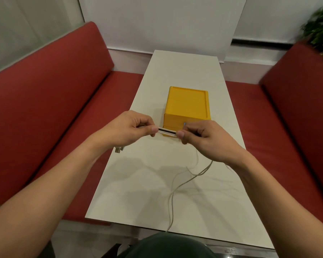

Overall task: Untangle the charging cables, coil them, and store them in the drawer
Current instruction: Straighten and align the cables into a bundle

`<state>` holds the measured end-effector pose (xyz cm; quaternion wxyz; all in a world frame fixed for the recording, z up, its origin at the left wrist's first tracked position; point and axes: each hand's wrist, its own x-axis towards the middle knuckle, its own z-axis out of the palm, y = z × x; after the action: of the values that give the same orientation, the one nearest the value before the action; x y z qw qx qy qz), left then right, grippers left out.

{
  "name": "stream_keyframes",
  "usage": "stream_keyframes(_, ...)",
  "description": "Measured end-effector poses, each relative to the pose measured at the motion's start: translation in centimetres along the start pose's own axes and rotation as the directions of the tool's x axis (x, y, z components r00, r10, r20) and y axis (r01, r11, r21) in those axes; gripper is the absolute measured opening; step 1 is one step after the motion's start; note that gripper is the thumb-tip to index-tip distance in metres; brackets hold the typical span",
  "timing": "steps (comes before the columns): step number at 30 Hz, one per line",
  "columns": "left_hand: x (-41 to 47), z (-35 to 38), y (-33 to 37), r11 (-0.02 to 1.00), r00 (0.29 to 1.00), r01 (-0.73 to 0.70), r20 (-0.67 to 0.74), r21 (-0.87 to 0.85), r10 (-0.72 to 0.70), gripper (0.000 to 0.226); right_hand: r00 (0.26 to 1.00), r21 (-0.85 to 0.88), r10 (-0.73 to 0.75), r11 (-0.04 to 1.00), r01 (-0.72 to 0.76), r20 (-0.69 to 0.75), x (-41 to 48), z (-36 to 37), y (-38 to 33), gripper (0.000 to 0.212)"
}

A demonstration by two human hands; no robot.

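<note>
Both hands are raised over the white counter (138, 192), just in front of the yellow drawer box (187, 103), whose drawers look closed. The left hand (131, 127) and the right hand (207, 140) each have a tight grip, thumb against curled fingers, on one end of a short, straight bundle of charging cables (167, 132), white strands with a dark one between, stretched level from fist to fist. A USB plug (118, 149) hangs below the left wrist. From under the right hand, loose white cable (177, 189) drops to the counter, crosses itself and trails toward the near edge; it may be two strands, but the thin lines are hard to separate. Red padded booth seats (45, 108) flank the counter, and a leafy plant (321, 28) stands at the far right.
</note>
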<state>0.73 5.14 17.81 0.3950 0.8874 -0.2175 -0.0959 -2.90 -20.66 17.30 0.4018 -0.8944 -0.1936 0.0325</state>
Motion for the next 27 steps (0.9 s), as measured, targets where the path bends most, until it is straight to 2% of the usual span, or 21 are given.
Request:
stream_keyframes(6, 0.6, 0.7, 0.6, 0.988, 0.999, 0.032, -0.02, 0.152, -0.029, 0.019, 1.0, -0.002, 0.009, 1.0, -0.009, 0.002, -0.6, -0.4, -1.4, 0.031)
stream_keyframes(9, 0.5, 1.0, 0.6, 0.987, 1.0, 0.007, -0.025, 0.163, -0.003, 0.024, 0.999, -0.086, -0.048, 0.995, 0.047, -0.01, -1.0, -0.1, -2.0, 0.033)
stream_keyframes(11, 0.3, 0.8, 0.9, 0.987, 1.0, -0.002, -0.02, 0.161, 0.005, 0.026, 0.999, -0.075, -0.037, 0.997, 0.034, -0.038, -0.9, -0.3, -1.5, 0.032)
stream_keyframes(17, -1.4, 0.2, 2.1, 0.996, 0.991, -0.045, 0.124, -0.071, 0.054, 0.028, 0.994, -0.013, 0.057, 0.998, -0.059, -0.097, 0.4, 0.2, 1.7, 0.032)
stream_keyframes(20, -1.7, -0.3, 1.7, 0.991, 0.997, -0.019, 0.068, -0.13, 0.028, 0.028, 0.994, 0.006, 0.051, 0.999, -0.051, -0.097, 0.7, 1.1, 1.3, 0.034)
stream_keyframes(23, -1.8, -1.4, 0.6, 0.996, 1.0, 0.01, 0.009, -0.09, -0.009, 0.03, 0.997, 0.054, 0.081, 0.995, -0.082, 0.006, 0.1, 1.8, 0.9, 0.038)
stream_keyframes(27, -1.9, -2.4, -0.1, 0.999, 0.999, 0.046, 0.0, 0.026, -0.046, 0.03, 0.945, 0.303, 0.163, 0.92, -0.25, 0.283, -0.3, 0.7, 1.1, 0.029)
